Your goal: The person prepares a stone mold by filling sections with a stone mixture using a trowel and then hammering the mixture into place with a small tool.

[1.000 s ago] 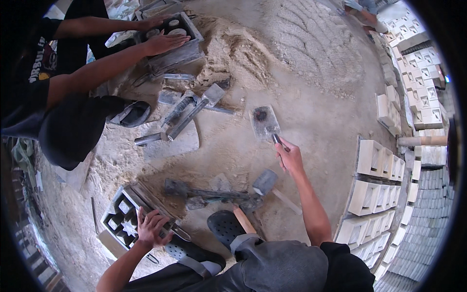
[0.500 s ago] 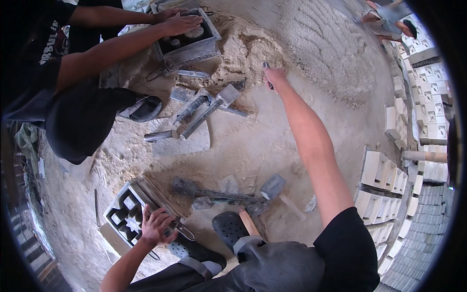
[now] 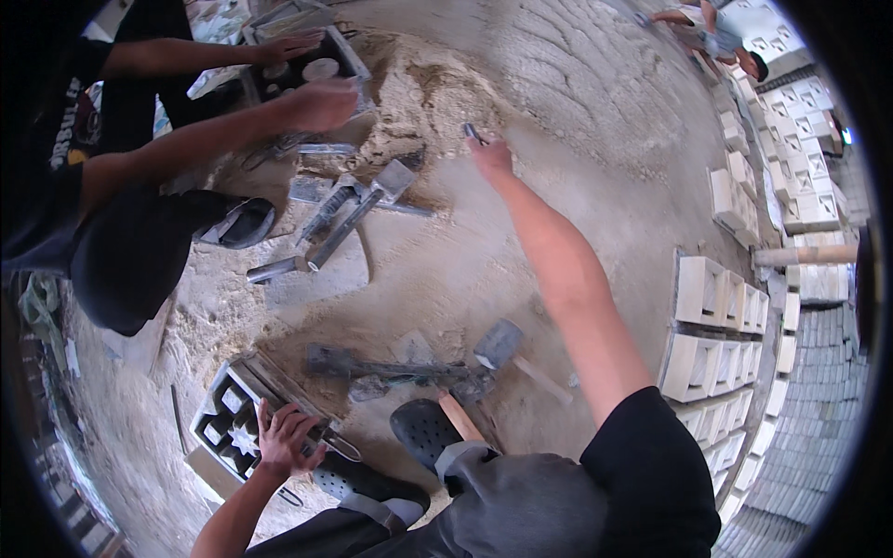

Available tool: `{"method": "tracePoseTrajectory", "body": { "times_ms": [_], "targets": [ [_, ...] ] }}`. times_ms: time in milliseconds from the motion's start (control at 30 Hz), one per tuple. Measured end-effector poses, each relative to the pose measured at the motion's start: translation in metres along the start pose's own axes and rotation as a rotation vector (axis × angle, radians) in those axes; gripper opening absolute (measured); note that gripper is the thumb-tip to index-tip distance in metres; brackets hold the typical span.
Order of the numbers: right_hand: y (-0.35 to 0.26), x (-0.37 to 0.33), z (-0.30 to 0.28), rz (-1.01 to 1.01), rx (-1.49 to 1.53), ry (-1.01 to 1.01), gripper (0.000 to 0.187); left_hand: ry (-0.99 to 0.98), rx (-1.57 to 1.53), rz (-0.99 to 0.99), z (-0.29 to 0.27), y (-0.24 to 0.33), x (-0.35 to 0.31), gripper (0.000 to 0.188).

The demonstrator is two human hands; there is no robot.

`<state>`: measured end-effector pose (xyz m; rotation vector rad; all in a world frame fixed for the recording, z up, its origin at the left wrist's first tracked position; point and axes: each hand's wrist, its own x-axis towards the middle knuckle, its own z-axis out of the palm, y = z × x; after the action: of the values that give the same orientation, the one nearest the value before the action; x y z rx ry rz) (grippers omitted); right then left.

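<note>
My right arm is stretched forward, and my right hand point(image 3: 490, 156) is closed round a short grey metal tool point(image 3: 473, 134) at the near edge of a pale sandy heap point(image 3: 558, 84). Most of the tool is hidden, so its kind cannot be made out. Near my feet, my left hand point(image 3: 286, 442) rests with spread fingers on the edge of a metal block mould point(image 3: 223, 400). Inside the mould are square cores and a star-shaped piece point(image 3: 244, 440). A wire loop handle point(image 3: 342, 445) sticks out beside that hand.
A co-worker at the upper left has both hands over another mould box point(image 3: 358, 65). Between us lie a flat-headed metal tamper point(image 3: 358, 219) and a metal tube point(image 3: 272, 271). A mallet point(image 3: 499, 344) lies before my feet. Pale hollow blocks point(image 3: 702, 284) stand in rows at right.
The whole view has shifted, moving the scene leftward. The co-worker's hands have come apart, one drawn back to the mould's near side. My left hand stays on its mould; my right still grips the tool.
</note>
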<state>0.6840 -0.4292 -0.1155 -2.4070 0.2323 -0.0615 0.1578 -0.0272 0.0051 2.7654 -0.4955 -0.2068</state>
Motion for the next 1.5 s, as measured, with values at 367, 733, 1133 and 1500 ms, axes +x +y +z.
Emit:
{"method": "tracePoseTrajectory", "body": {
  "times_ms": [367, 733, 1133, 1500],
  "targets": [
    [0.007, -0.09, -0.059, 0.136, 0.041, -0.156, 0.044, -0.055, 0.013, 0.054, 0.004, -0.001, -0.006, 0.057],
    [0.009, -0.178, -0.127, 0.106, 0.158, -0.133, 0.05, -0.272, 0.1, -0.022, -0.022, -0.005, -0.03, 0.109],
    [-0.024, -0.252, -0.191, 0.06, 0.295, -0.191, 0.05, -0.296, 0.133, -0.124, -0.027, 0.031, -0.067, 0.097],
    [-0.048, -0.314, -0.211, -0.107, 0.369, -0.322, 0.044, -0.293, 0.089, -0.135, -0.028, 0.037, -0.113, 0.104]
  ]
}}
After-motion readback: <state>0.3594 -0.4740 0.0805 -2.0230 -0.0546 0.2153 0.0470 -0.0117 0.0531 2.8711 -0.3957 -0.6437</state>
